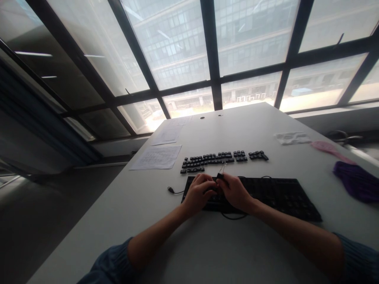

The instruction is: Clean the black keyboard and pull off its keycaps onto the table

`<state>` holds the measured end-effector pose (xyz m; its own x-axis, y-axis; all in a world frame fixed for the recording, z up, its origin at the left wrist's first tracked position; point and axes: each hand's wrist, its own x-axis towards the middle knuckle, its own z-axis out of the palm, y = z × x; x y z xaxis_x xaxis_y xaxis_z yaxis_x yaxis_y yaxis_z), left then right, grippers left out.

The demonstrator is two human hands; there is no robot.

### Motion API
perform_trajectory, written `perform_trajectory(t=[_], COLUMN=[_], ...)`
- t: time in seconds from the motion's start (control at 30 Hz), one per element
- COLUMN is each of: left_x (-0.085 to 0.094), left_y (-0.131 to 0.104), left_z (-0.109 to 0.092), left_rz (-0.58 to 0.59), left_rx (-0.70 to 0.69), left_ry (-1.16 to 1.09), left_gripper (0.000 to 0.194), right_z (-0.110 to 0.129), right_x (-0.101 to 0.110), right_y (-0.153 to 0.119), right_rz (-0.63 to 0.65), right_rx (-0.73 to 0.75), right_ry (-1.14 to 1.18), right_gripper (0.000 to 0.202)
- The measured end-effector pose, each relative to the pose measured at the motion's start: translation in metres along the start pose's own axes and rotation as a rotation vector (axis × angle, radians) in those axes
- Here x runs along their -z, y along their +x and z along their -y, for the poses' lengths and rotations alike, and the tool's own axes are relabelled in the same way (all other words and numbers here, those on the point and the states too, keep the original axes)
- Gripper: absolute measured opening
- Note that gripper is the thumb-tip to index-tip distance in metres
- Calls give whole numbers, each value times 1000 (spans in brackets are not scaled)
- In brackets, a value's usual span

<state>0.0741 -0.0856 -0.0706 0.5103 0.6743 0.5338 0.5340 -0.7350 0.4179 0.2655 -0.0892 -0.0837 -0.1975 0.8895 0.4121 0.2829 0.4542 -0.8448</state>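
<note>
A black keyboard lies across the near part of the white table, with keycaps off part of it. My right hand is closed on a small black tool with two thin wire prongs, by its look a keycap puller; the prongs point away from me. Close beside it, my left hand rests over the keyboard's left part, its fingers bent and drawn together. Whatever sits between those fingertips is hidden. Just beyond the hands, loose black keycaps stand in rows.
Written paper sheets lie at the left on the table. A USB plug sticks out left of the keyboard. To the right are a white cloth, a pink brush-like item and a purple cloth. Windows rise behind.
</note>
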Motion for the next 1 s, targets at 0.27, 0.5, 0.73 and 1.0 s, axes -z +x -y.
perform_trajectory(t=[0.27,0.5,0.73,1.0], left_x=[10,39,15,0], left_y=[6,40,72,70], left_z=[5,32,66,82], left_rz=[67,-88,73,145], left_rx=[-5,196,248,314], left_ry=[-249,-90,248,419], left_gripper=[20,14,13,13], right_z=[0,-1,-4,-3], right_x=[-2,0,-1,-1], right_y=[3,7,8,6], right_rz=[0,-12,2,14], right_rx=[-116,-174,-167,-175], right_ry=[98,144,96,114], right_gripper=[27,35,32,32])
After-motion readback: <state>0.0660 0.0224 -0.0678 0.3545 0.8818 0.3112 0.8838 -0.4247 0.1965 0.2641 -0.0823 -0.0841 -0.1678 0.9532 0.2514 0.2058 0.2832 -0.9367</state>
